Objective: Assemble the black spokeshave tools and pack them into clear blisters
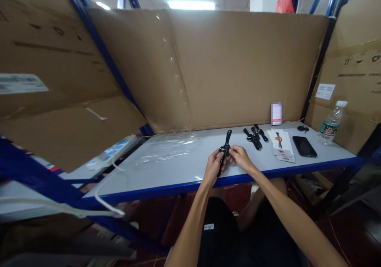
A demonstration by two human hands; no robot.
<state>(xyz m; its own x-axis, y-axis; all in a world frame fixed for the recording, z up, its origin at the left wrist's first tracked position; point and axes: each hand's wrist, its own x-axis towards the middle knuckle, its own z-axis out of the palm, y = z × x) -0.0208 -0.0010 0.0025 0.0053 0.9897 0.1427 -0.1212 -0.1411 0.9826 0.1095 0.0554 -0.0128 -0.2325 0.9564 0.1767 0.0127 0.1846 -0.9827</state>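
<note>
Both hands meet over the near edge of a grey table with a blue rim. My left hand and my right hand together hold a black smartwatch, its strap pointing away from me. Beyond it lie several more black watches in a small cluster. A stack of printed cards showing a watch picture sits to their right.
A black phone lies face up right of the cards, with a small black item behind it. A water bottle stands at the far right. Clear plastic bags lie at the left. Cardboard sheets wall the table.
</note>
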